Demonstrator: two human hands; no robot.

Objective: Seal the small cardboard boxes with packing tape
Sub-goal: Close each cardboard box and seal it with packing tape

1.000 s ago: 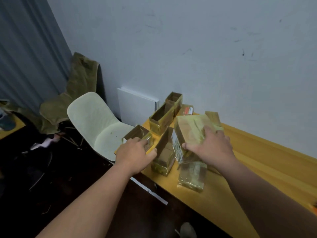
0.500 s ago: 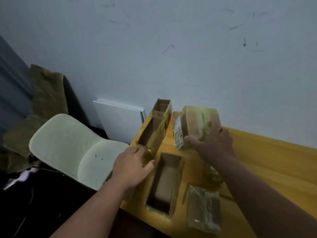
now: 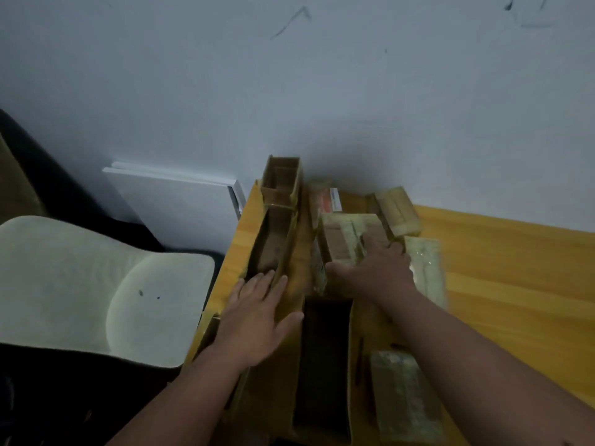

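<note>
We see left hand (image 3: 257, 320) flat, fingers straight, touching near end of open box (image 3: 273, 239); inside looks empty. Right hand (image 3: 375, 272) grips taped box (image 3: 346, 236), thumb on its side. Dark open box (image 3: 325, 358) between forearms, contents not visible. All on yellow table (image 3: 515, 284).

Left hand (image 3: 257, 320): bare forearm reaching forward, palm down, fingers straight and slightly spread. Right hand (image 3: 375, 272): bare forearm extended, palm down, thumb out to the left of the fingers, fingers bent downward.
</note>
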